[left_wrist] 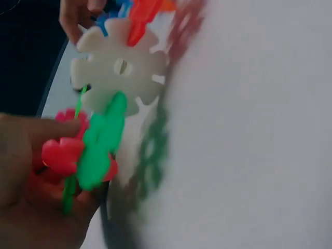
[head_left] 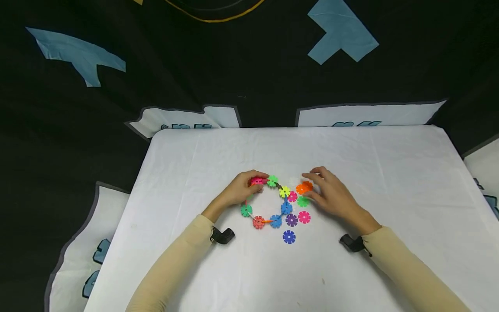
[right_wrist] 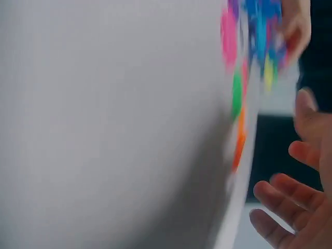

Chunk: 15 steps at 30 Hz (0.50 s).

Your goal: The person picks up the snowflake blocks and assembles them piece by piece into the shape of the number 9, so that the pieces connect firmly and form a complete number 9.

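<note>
The left hand (head_left: 238,190) pinches a pink notched disc (head_left: 256,180) in the upper left section of a ring of linked plastic discs (head_left: 276,221); its thumb and fingers are closed on the part. The ring is positioned near the middle of the tabletop (head_left: 374,164), between the two hands. A green disc (head_left: 272,181) adjoins the gripped section, followed clockwise by a yellow disc (head_left: 284,192) and a blue disc (head_left: 286,208). In the left wrist view, a white disc (left_wrist: 122,67) connects to the held assembly through a green disc (left_wrist: 101,142).

The right hand (head_left: 333,193) is above the tabletop with its fingers (right_wrist: 293,207) spread and loosely bent, holding nothing. It is nearest to the orange discs (head_left: 304,187); the right wrist view shows a gap between them. A loose green disc (head_left: 302,201) lies just below these. A purple disc (head_left: 291,220) lies beside a second pink disc (head_left: 304,217), with a dark blue disc (head_left: 289,237) below.
</note>
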Available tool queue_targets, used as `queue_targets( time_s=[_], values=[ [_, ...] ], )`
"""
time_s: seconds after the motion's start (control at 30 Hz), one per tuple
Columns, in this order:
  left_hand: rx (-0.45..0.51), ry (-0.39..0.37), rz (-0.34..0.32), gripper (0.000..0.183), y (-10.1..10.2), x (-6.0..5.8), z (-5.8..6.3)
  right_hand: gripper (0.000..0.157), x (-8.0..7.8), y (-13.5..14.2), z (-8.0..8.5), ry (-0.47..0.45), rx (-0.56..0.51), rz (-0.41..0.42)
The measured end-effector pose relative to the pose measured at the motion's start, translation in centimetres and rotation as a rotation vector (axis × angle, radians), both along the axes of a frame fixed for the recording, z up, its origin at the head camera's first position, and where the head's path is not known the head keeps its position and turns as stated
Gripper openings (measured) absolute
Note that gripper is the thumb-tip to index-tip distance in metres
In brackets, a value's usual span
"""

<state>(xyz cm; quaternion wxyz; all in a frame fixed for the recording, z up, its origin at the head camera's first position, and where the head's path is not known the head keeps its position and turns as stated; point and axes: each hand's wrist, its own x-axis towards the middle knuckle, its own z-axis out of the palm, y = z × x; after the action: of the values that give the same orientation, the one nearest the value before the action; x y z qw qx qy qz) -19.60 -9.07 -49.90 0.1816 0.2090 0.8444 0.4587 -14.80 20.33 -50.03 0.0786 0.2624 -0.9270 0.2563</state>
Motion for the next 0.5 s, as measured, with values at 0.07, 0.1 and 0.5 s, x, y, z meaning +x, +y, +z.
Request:
queue_targets(
  time_s=[0.07, 0.1, 0.5],
  values=[
    [-0.032, -0.014, -0.05, 0.037, -0.1, -0.3, 0.2, 0.052, -0.9, 0.7, -0.4, -0.008, 0.026, -0.056],
    [-0.049, -0.015, -0.08, 0.037, -0.1, -0.4, 0.4, 0.051, -1.3, 0.9, -0.6, -0.021, 0.048, -0.06],
    [-0.13, 0.075, -0.347, 0.037, 1.7, -1.2, 1.4, 0.025, -1.4, 0.6, -0.8, -0.144, 0.027, -0.118]
  ],
)
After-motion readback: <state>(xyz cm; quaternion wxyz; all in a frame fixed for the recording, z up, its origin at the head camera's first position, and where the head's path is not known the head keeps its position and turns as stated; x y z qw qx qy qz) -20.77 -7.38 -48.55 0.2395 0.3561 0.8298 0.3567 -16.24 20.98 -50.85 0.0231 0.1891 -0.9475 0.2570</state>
